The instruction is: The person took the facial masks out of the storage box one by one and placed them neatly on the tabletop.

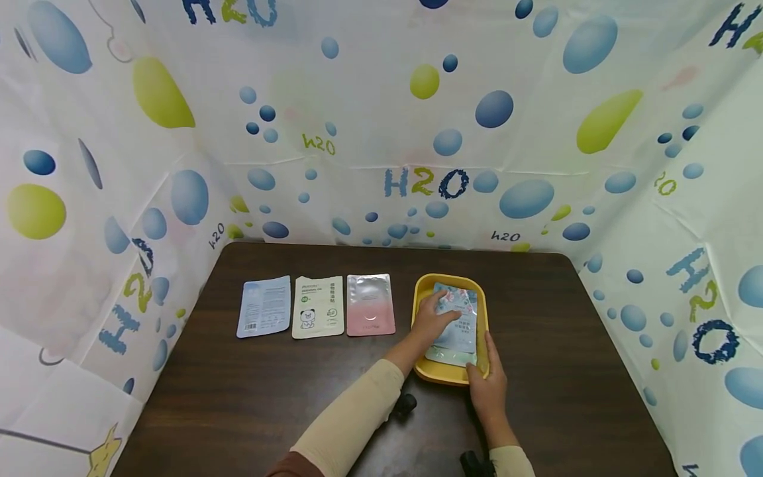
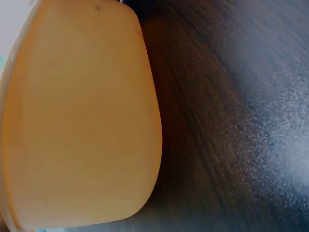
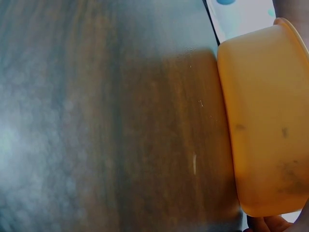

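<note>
In the head view a yellow plastic basket (image 1: 420,291) holds a blue face-mask packet (image 1: 461,334), with a pale green packet (image 1: 451,356) showing beneath its lower end. My left hand (image 1: 430,321) reaches over the basket's left side. Its fingers and thumb are spread apart and touch the blue packet's upper part. My right hand (image 1: 489,384) grips the basket at its lower right corner, thumb at the near rim and fingers along the outer wall. Both wrist views show the basket's outer wall (image 2: 82,116), and some right fingertips (image 3: 275,224) appear under it in the right wrist view.
Left of the basket, three packets lie in a row on the dark wooden table (image 1: 566,397): light blue (image 1: 264,307), cream with a bear (image 1: 318,307) and silver-pink (image 1: 370,305). A white patterned sheet (image 1: 369,99) surrounds the table at the back and sides.
</note>
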Demonstrator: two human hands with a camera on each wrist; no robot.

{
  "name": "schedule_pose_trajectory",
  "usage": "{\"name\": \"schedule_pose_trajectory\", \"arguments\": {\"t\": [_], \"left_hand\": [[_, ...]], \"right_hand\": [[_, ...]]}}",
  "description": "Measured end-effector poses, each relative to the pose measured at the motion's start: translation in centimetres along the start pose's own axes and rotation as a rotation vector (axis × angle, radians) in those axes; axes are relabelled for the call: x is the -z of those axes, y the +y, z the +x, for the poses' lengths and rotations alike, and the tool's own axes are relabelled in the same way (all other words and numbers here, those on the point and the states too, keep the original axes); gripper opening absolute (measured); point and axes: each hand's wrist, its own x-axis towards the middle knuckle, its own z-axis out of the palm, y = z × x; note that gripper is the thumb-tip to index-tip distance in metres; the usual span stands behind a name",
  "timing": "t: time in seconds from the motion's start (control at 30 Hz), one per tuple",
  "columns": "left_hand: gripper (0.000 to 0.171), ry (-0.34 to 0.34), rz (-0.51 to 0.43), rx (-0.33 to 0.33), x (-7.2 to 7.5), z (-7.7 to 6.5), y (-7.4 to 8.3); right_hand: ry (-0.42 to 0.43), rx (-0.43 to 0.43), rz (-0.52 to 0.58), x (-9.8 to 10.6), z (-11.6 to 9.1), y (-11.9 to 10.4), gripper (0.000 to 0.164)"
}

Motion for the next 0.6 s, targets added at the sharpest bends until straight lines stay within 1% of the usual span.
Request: {"name": "schedule_pose_trajectory", "arguments": {"t": [0.17, 0.27, 0.33, 0.43, 0.5, 0.6], "left_hand": [[0.059, 0.006, 0.014, -0.116, 0.18, -0.37, -0.06], [0.056, -0.003, -0.007, -0.158, 0.35, -0.3, -0.15], [0.054, -0.021, -0.038, -0.165, 0.49, -0.22, -0.18], [0.055, -0.07, -0.083, -0.148, 0.67, -0.11, -0.22], [0.054, -0.098, -0.084, -0.138, 0.76, -0.15, -0.19], [0.055, -0.124, -0.056, -0.133, 0.85, -0.2, -0.16]], "right_hand": [[0.01, 0.016, -0.009, 0.06, -0.01, -0.12, 0.078], [0.0, 0.013, 0.001, 0.08, 0.01, -0.14, 0.078], [-0.005, 0.011, 0.004, 0.09, -0.01, -0.13, 0.079], [-0.007, 0.015, 0.02, 0.11, -0.08, -0.12, 0.079], [-0.008, 0.021, 0.021, 0.13, -0.15, -0.15, 0.079], [-0.014, 0.016, 0.02, 0.14, -0.21, -0.16, 0.079]]}}
